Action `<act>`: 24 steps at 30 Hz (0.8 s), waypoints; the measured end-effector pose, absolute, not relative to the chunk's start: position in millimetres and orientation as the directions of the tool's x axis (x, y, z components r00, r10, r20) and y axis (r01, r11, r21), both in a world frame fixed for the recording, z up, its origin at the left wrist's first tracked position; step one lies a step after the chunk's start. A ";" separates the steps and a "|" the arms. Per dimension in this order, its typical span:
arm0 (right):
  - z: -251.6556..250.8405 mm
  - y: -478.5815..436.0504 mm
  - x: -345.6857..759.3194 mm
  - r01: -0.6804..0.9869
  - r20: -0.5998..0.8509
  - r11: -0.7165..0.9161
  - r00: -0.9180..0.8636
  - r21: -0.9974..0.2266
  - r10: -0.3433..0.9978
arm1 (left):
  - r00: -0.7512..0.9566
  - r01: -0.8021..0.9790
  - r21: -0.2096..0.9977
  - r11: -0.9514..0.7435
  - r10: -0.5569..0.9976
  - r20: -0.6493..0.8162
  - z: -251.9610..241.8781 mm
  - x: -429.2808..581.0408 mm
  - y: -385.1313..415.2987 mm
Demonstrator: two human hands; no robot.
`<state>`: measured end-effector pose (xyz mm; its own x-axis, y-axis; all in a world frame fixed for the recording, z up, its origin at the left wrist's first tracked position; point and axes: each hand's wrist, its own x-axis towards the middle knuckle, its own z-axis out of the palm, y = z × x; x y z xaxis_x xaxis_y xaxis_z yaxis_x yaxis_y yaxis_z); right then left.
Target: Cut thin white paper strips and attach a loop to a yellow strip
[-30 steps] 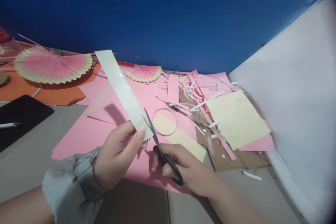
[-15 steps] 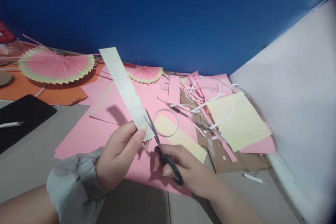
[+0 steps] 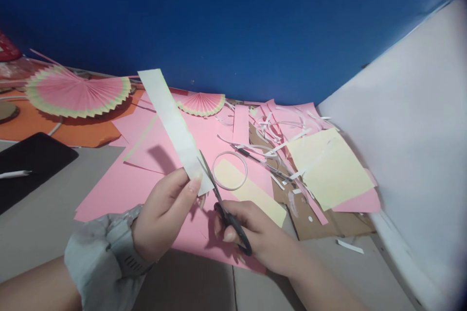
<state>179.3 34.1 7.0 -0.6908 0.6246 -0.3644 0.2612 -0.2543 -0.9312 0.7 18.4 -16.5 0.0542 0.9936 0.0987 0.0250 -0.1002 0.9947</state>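
Over the pink sheets point(image 3: 120, 182), mid-table: left hand point(image 3: 164, 214) pinches the lower end of a long white paper strip point(image 3: 175, 129), held up tilted away to the left. Right hand point(image 3: 255, 233) grips black-handled scissors point(image 3: 224, 204), fingers through the loops, blades at the strip's near edge by the thumb. Cut looks barely started; nearly the whole strip is uncut. White offcuts point(image 3: 284, 136) and finished pleated fans point(image 3: 78, 92) suggest several pieces done.
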 end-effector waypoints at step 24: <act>-1.0 33.6 178.0 0.160 -0.353 -0.352 -0.724 -0.922 0.593 | 0.055 -0.044 0.998 -0.038 0.998 0.040 -14.2 1.0 20.1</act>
